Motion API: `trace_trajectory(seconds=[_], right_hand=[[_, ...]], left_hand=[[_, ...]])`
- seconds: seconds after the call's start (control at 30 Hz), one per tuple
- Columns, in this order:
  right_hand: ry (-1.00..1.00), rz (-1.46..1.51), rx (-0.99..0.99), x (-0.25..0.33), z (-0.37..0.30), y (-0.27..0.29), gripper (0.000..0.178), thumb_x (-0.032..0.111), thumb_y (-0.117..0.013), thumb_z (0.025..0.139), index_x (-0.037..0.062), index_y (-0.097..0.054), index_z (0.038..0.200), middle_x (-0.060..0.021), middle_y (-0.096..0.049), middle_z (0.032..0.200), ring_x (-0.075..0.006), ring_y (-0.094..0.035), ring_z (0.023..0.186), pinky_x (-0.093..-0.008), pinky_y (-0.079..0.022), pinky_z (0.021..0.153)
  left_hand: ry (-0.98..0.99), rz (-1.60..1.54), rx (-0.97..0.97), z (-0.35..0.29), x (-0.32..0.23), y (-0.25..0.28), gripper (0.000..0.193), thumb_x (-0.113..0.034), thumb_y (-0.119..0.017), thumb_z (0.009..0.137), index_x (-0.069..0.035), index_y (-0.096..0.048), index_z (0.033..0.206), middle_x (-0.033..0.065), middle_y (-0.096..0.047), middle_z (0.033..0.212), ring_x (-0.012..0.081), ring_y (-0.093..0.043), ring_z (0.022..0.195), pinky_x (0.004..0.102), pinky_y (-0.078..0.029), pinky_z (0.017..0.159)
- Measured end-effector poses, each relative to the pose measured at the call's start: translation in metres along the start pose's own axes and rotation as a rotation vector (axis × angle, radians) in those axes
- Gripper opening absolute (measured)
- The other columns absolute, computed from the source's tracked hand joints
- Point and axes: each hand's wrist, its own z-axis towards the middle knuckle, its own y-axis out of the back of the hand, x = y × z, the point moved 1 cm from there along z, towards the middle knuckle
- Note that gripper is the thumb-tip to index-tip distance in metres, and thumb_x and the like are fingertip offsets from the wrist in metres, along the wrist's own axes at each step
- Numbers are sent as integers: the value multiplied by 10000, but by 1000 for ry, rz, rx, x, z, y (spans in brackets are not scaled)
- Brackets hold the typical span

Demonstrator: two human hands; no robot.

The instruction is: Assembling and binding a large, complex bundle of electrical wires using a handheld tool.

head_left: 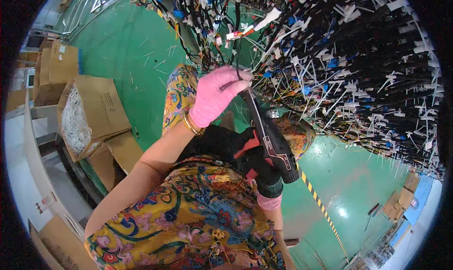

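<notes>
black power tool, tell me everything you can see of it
The power tool looks like mostly black plastic, with a bulky rounded back, a pale-outlined side panel and a long slim nose bearing a greyish strip. It slants across the picture, nose toward the upper left. The right hand grips it; the nose reaches the left hand, contact unclear.

the one view looks steeply down from the wearer's head, over the patterned top at lower centre, toward the green floor, with the left hand close, near mid-frame. the wide fisheye bends straight edges toward its dark rim.
</notes>
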Motion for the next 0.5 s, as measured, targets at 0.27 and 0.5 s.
trace_trajectory(seconds=[0.27,0.5], right_hand=[[-214,865,-180,19,3,-27,692,108,-610,785,11,-339,1415,-143,-611,1045,-318,-627,929,-472,-513,863],[-282,706,-108,-33,-29,-3,642,61,-581,821,68,-365,1425,-103,-603,1073,-268,-648,699,-411,-558,610]], left_hand=[[39,-81,6,-5,3,0,150,-82,-672,842,-26,-706,977,86,-679,910,177,-640,840,283,-498,771],[15,-93,63,-3,3,3,170,-115,-649,873,-15,-701,1000,79,-666,882,163,-623,814,275,-489,762]])
